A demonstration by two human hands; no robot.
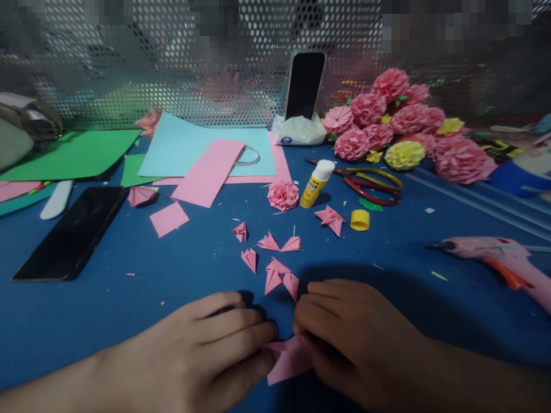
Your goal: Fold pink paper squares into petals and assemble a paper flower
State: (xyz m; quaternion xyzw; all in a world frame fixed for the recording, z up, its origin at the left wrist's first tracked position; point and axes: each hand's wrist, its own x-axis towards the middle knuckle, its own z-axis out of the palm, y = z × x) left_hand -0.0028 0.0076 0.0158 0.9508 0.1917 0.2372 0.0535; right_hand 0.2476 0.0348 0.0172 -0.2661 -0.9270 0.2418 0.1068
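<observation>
One left hand (228,344), one right hand (346,332), one handheld pink paper piece (286,362), two smartphones (71,235), one glue stick (316,184), one yellow cap (360,220), one pair of scissors (352,171), one hot-glue gun (495,250) are showing; heaped pink paper flowers (368,108) are overlapping past counting.

We see a deep-blue desk (86,315) running back to a perforated metal panel (245,86), its round holes set in close rows. Through it we make out only blurred, dark shapes. The light seems dim to us, with a greenish tint on the panel's left part and deeper gloom towards the far right.
</observation>
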